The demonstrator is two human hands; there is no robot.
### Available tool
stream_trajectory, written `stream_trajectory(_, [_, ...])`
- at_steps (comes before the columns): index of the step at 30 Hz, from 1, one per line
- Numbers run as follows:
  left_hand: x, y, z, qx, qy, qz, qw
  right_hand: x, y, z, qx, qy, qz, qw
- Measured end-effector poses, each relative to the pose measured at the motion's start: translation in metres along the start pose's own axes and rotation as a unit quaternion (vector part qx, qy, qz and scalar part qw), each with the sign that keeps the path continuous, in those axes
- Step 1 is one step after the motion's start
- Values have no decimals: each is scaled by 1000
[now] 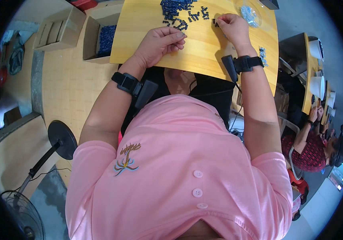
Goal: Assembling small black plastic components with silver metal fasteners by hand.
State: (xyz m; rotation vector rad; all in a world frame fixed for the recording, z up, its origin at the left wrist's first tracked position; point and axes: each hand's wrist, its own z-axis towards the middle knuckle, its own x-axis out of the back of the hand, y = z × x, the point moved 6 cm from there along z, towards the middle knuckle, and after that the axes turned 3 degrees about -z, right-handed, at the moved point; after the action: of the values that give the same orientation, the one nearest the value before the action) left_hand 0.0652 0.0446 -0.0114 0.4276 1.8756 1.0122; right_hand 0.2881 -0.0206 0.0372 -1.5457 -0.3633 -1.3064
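Note:
Over the near edge of the wooden table [201,54], my left hand [161,45] has its thumb and forefinger pinched together. Whatever sits between those fingertips is too small to make out. Just beyond it lie loose small black parts [180,25], which run back into a larger dark pile [175,8]. My right hand [236,30] is closed in a pinch on a small black part [215,23], held at the tabletop. Right of that hand stands a clear round dish [258,18] with small pale, translucent pieces [249,16] in it.
More small pale pieces [263,57] lie by my right wrist. Left of the table, a cardboard box [90,40] holds dark blue parts, near another carton [55,32]. A fan [23,216] stands at lower left. Another person [307,152] sits at a table with white tubs [317,87] at right.

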Motion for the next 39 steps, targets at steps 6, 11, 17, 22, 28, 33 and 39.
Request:
stream_trajectory(6, [0,2,-3,3,22,13,1000,-13,-10,9,14,-25,-83,996])
stream_trajectory(11, [-1,1,-2,6,0,-4,1000,-21,-7,10,8,-31,-105,994])
stream_trajectory(17, [-1,1,-4,9,14,-2,1000,-2,-21,0,27,33,-20,999])
stream_trajectory(22, [-2,0,-2,14,26,7,1000,10,-24,-27,-51,-29,243,968])
stream_trajectory(28, [-21,7,-7,-1,28,110,994,12,-43,-56,-97,-82,502,855])
stream_trajectory(33, [-41,21,-12,-15,12,106,994,15,-59,-69,-107,-101,546,825])
stream_trajectory(39, [-50,22,-18,-30,-4,123,992,14,-68,-77,-79,-88,548,828])
